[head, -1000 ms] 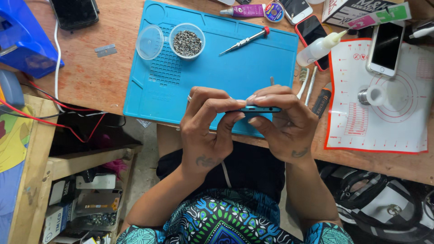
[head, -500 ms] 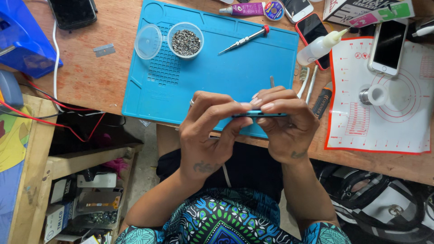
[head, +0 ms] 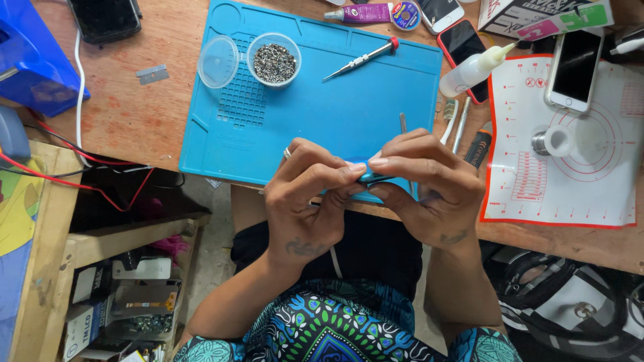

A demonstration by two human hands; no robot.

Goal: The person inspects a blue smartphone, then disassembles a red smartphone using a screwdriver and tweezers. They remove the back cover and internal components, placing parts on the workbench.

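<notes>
Fingertips of left hand and right hand pinched narrowly together on small thin dark-teal flat part (mostly hidden, kind unclear), held over near edge of blue silicone work mat. Open mat surface ahead, up to slim red-capped metal screwdriver and clear round cup of tiny screws. Metal tweezers just beside right knuckles, at mat's right edge.

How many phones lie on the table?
4: a dark phone top left, a white-edged phone at top edge, a red-edged phone beside it, a white phone on the right mat.
</notes>
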